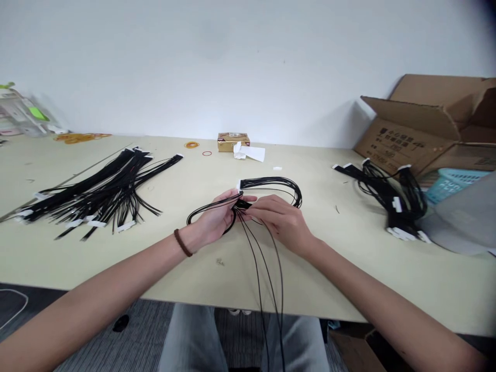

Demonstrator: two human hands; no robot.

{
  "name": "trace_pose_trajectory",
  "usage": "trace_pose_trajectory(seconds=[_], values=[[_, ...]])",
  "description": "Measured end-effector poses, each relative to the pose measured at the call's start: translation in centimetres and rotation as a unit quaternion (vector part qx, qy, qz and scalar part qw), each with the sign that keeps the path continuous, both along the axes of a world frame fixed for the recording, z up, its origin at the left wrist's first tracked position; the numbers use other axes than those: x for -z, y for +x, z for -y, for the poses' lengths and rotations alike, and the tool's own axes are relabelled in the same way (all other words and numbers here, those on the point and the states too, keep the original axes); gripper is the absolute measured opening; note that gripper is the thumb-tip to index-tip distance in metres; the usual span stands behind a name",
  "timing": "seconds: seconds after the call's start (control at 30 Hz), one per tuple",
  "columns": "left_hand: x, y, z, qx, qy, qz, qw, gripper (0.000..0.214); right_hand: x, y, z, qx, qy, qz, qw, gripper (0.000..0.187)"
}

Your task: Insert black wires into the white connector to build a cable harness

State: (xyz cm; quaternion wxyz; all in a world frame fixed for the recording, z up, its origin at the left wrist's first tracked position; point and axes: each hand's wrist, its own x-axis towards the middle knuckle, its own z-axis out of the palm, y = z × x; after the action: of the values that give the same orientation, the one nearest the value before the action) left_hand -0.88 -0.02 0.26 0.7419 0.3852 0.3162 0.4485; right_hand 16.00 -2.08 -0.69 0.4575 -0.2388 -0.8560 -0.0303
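head view: one looped cable bundle (pixel 271 182)

we pinch it between our left hand (pixel 215 219) and right hand (pixel 281 219). thin, black, white-tagged, its loops stretch side to side beyond both hands; loose ends trail toward us. one straight cable pile (pixel 104 194) lies far left of the left hand, one coiled heap (pixel 403 201) far right.

Single view, worn on the head, from a seat at the near edge of the table (pixel 349 268). Looks forward and tilted down across the table to the wall (pixel 232 62) behind its far edge. Close: left hand (pixel 217 217) and right hand (pixel 282 221) at arm's length over the table's middle, cables (pixel 271 182) between them at frame centre. Takes in the table's full depth, the box (pixel 422 124) at its right end, and floor (pixel 147 323) below its near edge.
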Motion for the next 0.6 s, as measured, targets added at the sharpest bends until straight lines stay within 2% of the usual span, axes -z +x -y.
trace_pose_trajectory(seconds=[0.07, 0.13, 0.23, 0.3, 0.37, 0.47, 0.53, 0.6], values=[[0.0, -0.1, -0.1, 0.009, 0.006, 0.002, 1.0, 0.014, -0.5, 0.0, 0.3, -0.006, -0.088, -0.067, 0.994, 0.023], [0.0, -0.2, -0.2, 0.012, 0.014, 0.004, 1.0, 0.013, -1.2, 0.0, 0.6, -0.009, -0.188, -0.133, 0.973, 0.019], [-0.3, -0.2, -0.1, -0.004, 0.021, -0.003, 1.0, 0.009, -2.0, 0.4, 0.7, -0.022, -0.309, -0.251, 0.917, 0.011], [-0.4, -0.2, 0.0, -0.019, 0.019, -0.011, 1.0, 0.009, -2.3, 1.0, 0.3, -0.031, -0.341, -0.337, 0.877, 0.011], [-0.4, -0.2, 0.0, -0.029, 0.017, -0.017, 0.999, 0.009, -2.6, 2.0, -0.3, -0.032, -0.335, -0.403, 0.851, 0.016], [-0.3, -0.3, -0.1, -0.033, 0.021, -0.017, 0.999, 0.009, -3.0, 3.7, -1.1, 0.013, -0.284, -0.464, 0.839, 0.016], [-0.1, -0.3, -0.1, -0.031, 0.029, -0.015, 0.999, 0.01, -3.4, 4.3, -1.2, 0.08, -0.218, -0.485, 0.843, 0.015], [0.0, -0.3, -0.1, -0.028, 0.037, -0.014, 0.999, 0.011, -3.8, 4.3, -0.8, 0.167, -0.107, -0.455, 0.868, 0.015]])
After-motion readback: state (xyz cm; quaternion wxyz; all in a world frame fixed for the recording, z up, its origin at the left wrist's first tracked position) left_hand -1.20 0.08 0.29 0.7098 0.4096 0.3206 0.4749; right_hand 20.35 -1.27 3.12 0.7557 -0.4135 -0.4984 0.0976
